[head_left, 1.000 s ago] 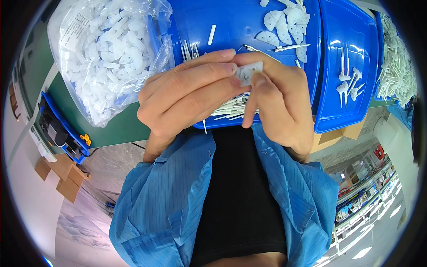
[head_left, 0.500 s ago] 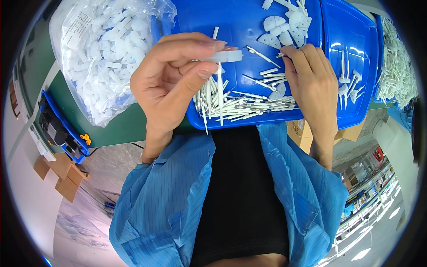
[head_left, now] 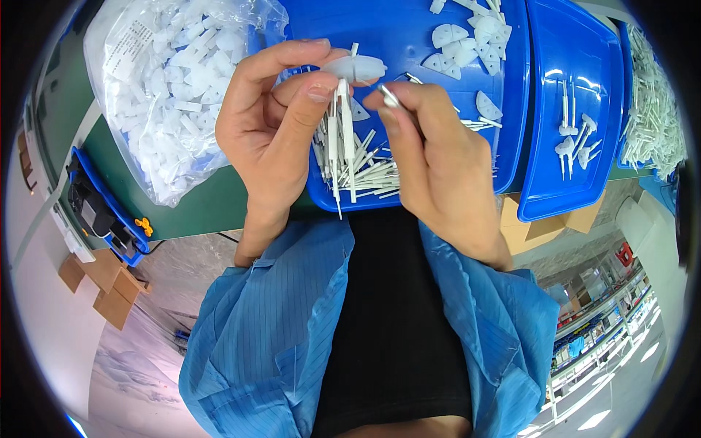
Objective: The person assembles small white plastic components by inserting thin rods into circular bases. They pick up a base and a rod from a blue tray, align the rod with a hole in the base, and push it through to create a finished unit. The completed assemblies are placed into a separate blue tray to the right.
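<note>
My left hand [head_left: 266, 131] pinches a rounded white plastic piece [head_left: 363, 69] between thumb and fingers. Slim white rods [head_left: 347, 146] with metal ends hang down from that piece, and a short stub pokes up above it. Close by on the right, my right hand [head_left: 453, 164] is closed on a white rod with a metal tip [head_left: 389, 95]; most of this rod is hidden by the fingers. The tip points toward the plastic piece, with a small gap between. Beneath both hands, loose white rods [head_left: 376, 179] lie heaped along the near side of a blue tray [head_left: 409, 36].
Several white plastic pieces [head_left: 460, 47] lie at the tray's far right. On the left is a clear bag of such pieces [head_left: 182, 87]. A second blue tray [head_left: 540, 168] holds pieces with rods fitted [head_left: 566, 146]. Further right is a pile of rods [head_left: 650, 124].
My right hand has moved left from the tray's right side to beside my left hand, bringing a metal-tipped rod. The plastic piece in my left hand has shifted slightly left and up, and turned.
</note>
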A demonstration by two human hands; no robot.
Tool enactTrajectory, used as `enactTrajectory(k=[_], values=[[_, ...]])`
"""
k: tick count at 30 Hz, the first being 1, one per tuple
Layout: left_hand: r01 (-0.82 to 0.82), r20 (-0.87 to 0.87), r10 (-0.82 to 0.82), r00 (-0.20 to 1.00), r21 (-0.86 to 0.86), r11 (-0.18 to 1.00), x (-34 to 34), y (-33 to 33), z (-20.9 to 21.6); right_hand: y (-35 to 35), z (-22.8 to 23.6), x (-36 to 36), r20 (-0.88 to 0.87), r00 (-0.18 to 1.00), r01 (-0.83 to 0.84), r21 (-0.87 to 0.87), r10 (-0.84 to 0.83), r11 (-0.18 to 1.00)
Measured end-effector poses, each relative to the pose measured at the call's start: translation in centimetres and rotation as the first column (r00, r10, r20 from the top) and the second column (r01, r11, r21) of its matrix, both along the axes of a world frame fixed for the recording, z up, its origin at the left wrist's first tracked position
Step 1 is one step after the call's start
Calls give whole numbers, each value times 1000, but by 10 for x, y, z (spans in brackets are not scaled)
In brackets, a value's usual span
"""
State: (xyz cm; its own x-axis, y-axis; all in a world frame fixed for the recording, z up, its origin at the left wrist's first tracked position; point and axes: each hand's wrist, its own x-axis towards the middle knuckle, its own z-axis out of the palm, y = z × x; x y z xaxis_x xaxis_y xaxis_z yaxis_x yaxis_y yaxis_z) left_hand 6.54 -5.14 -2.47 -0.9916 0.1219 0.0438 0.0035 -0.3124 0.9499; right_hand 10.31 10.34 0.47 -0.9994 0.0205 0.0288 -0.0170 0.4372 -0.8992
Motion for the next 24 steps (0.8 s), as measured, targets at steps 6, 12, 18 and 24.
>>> enactTrajectory(k=[6,12,18,24], values=[[25,-31,-24,999,48,999,2,0,-3,-3,-10,3,-163,986,65,189,-34,980],[89,-149,-75,986,89,992,-3,-5,-13,2,-4,5,-37,998,-35,135,40,990],[139,-220,-106,970,139,981,-3,0,-6,5,6,-4,-38,998,-42,-49,40,998],[89,-202,-103,974,-78,993,-2,-5,1,11,0,-7,-53,989,-141,-58,138,988]])
